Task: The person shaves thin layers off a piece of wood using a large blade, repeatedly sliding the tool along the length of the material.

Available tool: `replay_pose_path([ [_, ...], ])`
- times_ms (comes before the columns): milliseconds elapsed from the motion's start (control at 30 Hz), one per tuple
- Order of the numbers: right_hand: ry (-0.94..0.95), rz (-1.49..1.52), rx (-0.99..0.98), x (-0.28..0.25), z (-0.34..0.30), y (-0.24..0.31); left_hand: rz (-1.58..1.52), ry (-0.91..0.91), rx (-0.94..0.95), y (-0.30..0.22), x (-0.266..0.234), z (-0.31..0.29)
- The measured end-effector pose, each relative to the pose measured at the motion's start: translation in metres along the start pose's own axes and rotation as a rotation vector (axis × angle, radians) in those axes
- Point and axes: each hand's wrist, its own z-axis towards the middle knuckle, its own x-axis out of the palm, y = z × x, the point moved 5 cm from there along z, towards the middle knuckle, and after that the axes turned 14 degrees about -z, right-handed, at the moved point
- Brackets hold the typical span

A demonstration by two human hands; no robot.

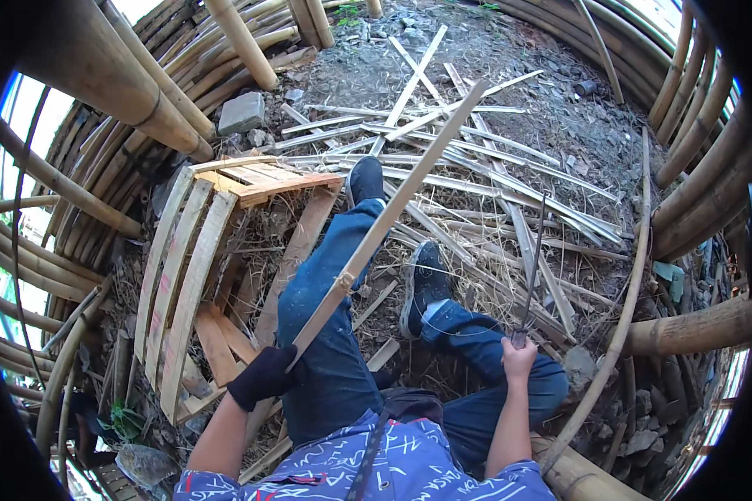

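Note:
My left hand (261, 377), in a black glove, is closed round the lower end of a long flat bamboo strip (393, 207). The strip slants up and away to the right across my left leg, with a node partway along it. Over my right knee, my bare right hand (519, 355) grips the handle of a knife (536, 265). Its long, narrow, dark blade points away from me and stands apart from the strip. Fingers of the gloved hand are partly hidden.
Split bamboo strips (468, 159) lie criss-crossed on the ground beyond my feet. A wooden slatted crate (175, 275) lies on its side at my left. A grey block (241, 113) sits beyond it. Bamboo poles (685, 330) rise on both sides, and stones (578, 367) lie at right.

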Motion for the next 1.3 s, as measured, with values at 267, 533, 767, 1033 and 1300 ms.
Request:
replay_pose_path([
  [267, 0.039, -0.063, 0.03, 0.009, 0.004, -0.002, 0.136, -0.083, 0.16, -0.014, 0.016, 0.007],
  [533, 0.076, -0.075, 0.071, 0.011, 0.005, 0.0, -0.027, -0.034, 0.122, -0.029, 0.022, 0.018],
  [767, 0.068, -0.117, 0.104, 0.011, 0.004, 0.006, -0.16, -0.057, -0.148, -0.037, 0.022, 0.023],
  [1033, 0.059, -0.14, 0.105, 0.014, 0.006, 0.004, -0.062, -0.042, -0.116, -0.038, 0.025, 0.021],
  [1300, 0.061, -0.183, 0.103, 0.013, 0.007, 0.002, -0.018, -0.096, -0.049, -0.042, 0.026, 0.021],
])
